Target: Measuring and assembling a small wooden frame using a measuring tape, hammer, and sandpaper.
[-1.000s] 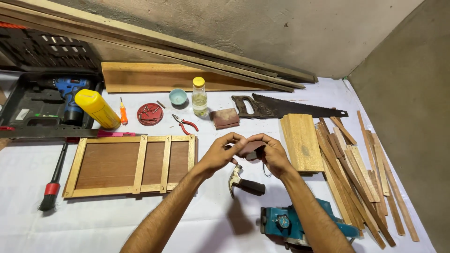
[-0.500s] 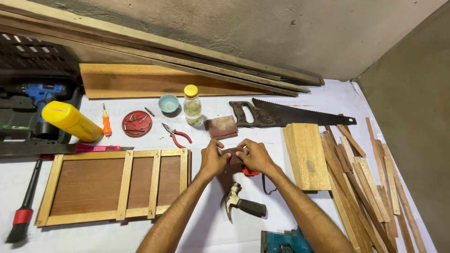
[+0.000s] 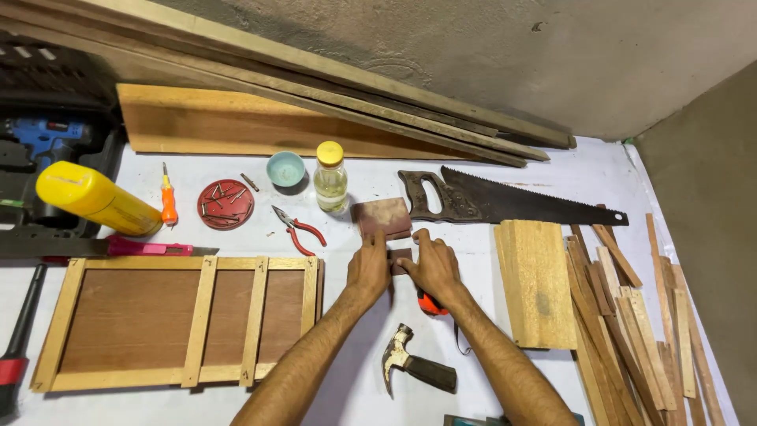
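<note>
Lying between both hands [image 3: 404, 267]: small wood block [image 3: 400, 258].

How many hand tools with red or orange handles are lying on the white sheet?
3 for certain: an orange screwdriver beside the yellow canister, red-handled pliers below the teal bowl, and a red-gripped tool at the far left edge. Others may be hidden.

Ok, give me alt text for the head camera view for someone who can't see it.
Two bare hands, left hand and right hand, press on a small dark wood piece on a white-covered table. Around them lie a claw hammer, a handsaw, red pliers, a wooden frame panel and a pile of wood strips.
</note>
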